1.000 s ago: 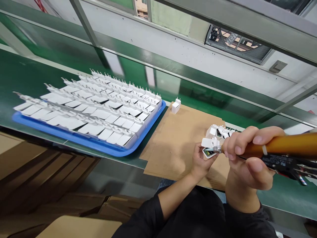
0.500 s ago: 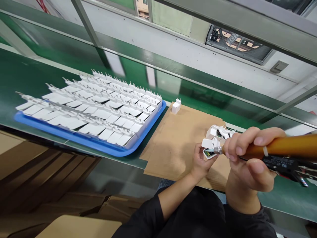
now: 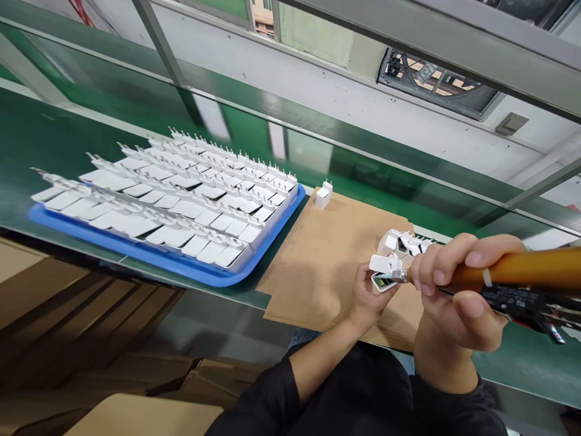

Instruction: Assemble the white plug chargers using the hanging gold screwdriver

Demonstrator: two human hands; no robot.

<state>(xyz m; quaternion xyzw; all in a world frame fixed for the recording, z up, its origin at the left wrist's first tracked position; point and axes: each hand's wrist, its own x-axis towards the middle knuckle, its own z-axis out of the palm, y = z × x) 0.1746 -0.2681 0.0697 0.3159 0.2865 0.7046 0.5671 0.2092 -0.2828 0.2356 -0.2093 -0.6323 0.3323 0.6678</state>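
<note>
My left hand [image 3: 368,303] is closed around a white plug-adapter housing [image 3: 380,289]. Its lid with the plug face [image 3: 384,263] is tipped up, and a green circuit board shows inside. My right hand [image 3: 458,290] grips an amber glue syringe [image 3: 526,271] with a black micro switch [image 3: 512,300] strapped along its side. The syringe's metal-collared nozzle points left, its thin tip at the opening of the housing. Whether the tip touches the board I cannot tell. Just behind the held one stand several more white adapter housings [image 3: 389,241], partly hidden by my right hand.
A blue tray [image 3: 218,278] on the green bench holds many white adapters in rows, pins up. Brown cardboard [image 3: 313,266] lies under my hands, with a single adapter [image 3: 324,195] at its far corner. Flattened cartons [image 3: 68,303] are at lower left. A metal rail crosses above.
Almost nothing differs. The view has shifted very slightly, while both hands, the housing and the syringe keep their places.
</note>
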